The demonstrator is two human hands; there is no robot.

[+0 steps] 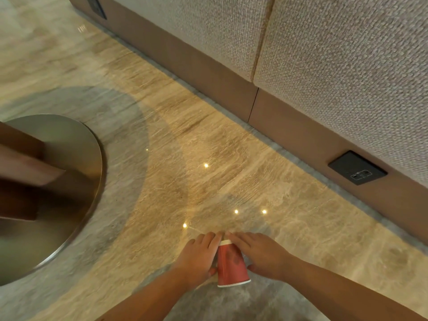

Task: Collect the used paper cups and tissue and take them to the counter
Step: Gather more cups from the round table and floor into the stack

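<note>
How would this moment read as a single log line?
left hand: on red paper cup | right hand: on cup | cup: between both hands, above glossy floor | tissue: unseen

A: Floor (208, 147)? 
B: Glossy tan stone, grey veins, 4 ceiling-light glints.
A: Furniture?
B: Woven beige bench (324, 66) w/ brown base, 2 dark socket plates (357, 167). Round metal table base (69, 158) at left, blurred.
</note>
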